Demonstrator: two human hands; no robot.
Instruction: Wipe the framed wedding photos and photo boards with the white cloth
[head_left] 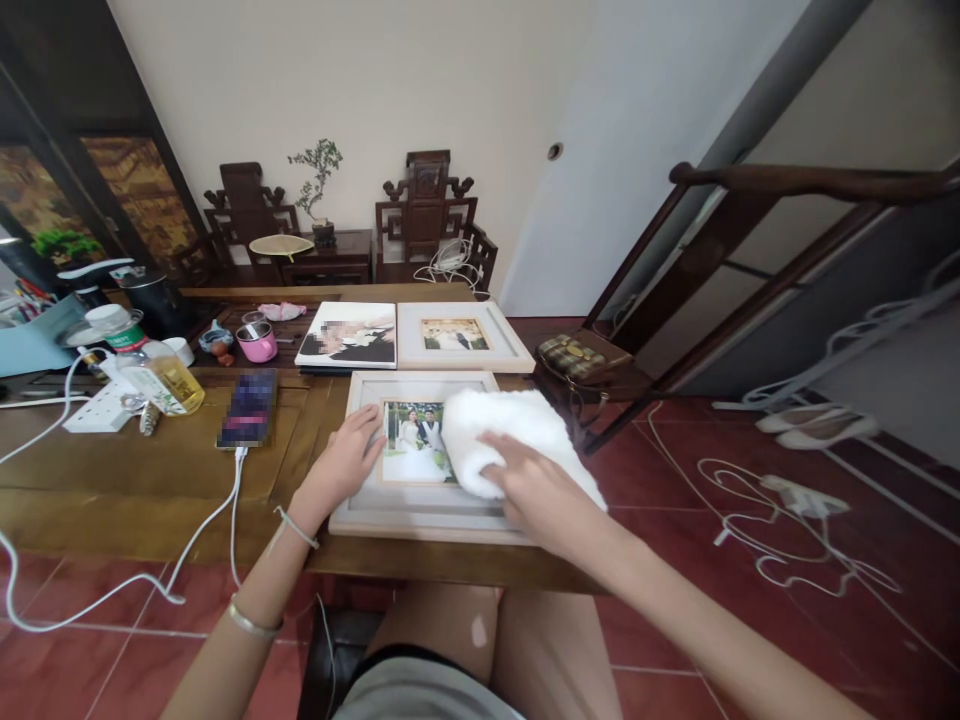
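A light-coloured picture frame (435, 508) lies flat near the table's front edge, with a photo of two people in white and dark clothes (411, 445) in its middle. My left hand (349, 455) rests on the frame's left side, fingers stretched out flat and touching the border. My right hand (529, 490) grips a fluffy white cloth (517, 415), pressed onto the right part of the frame. The cloth covers the photo's right edge and much of the right border. Some of my right fingers are hidden in its folds.
Behind lie a photo album (352, 335) and another frame (514, 350). To the left are a charging phone (249, 408), a bottle (169, 375), a power strip (97, 408) and a pink cup (257, 345). A wooden chair (675, 270) stands right; cables (772, 520) trail across the floor.
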